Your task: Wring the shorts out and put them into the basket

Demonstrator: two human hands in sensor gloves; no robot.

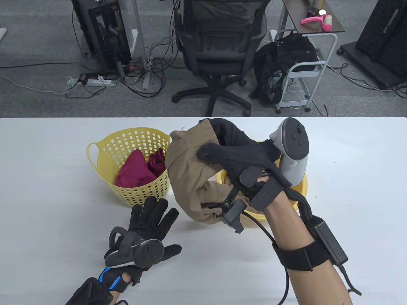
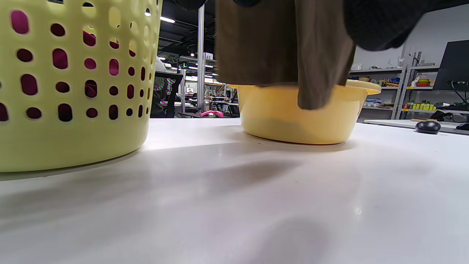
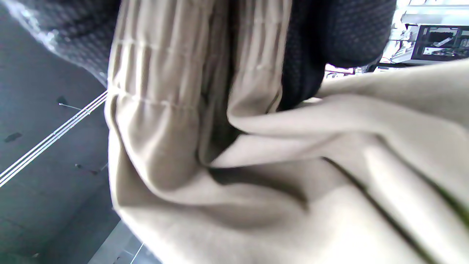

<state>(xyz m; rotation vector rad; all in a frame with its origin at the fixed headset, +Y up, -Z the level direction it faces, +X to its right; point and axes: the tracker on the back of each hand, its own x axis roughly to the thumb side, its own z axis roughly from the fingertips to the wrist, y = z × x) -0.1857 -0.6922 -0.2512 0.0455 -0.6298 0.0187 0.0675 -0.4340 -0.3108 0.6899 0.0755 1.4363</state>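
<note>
Table view: the tan shorts [image 1: 187, 178] are gripped in the right hand [image 1: 241, 159], whose fingers are curled round the bunched cloth near its top. The shorts are held in the air between the basket [image 1: 140, 190] and the yellow basin [image 1: 299, 187], with the lower end hanging at the basin's near rim. The left hand [image 1: 149, 225] is laid flat on the bench [image 1: 47, 178] just in front of the basket, its fingers spread and straight, and nothing is held by it. Dark red cloth [image 1: 140, 170] is seen inside the basket. In the left wrist view the shorts [image 2: 278, 47] are seen hanging over the basin [image 2: 300, 117], beside the basket [image 2: 73, 84]. The right wrist view is filled by folds of the shorts [image 3: 256, 165], somewhat blurred.
</note>
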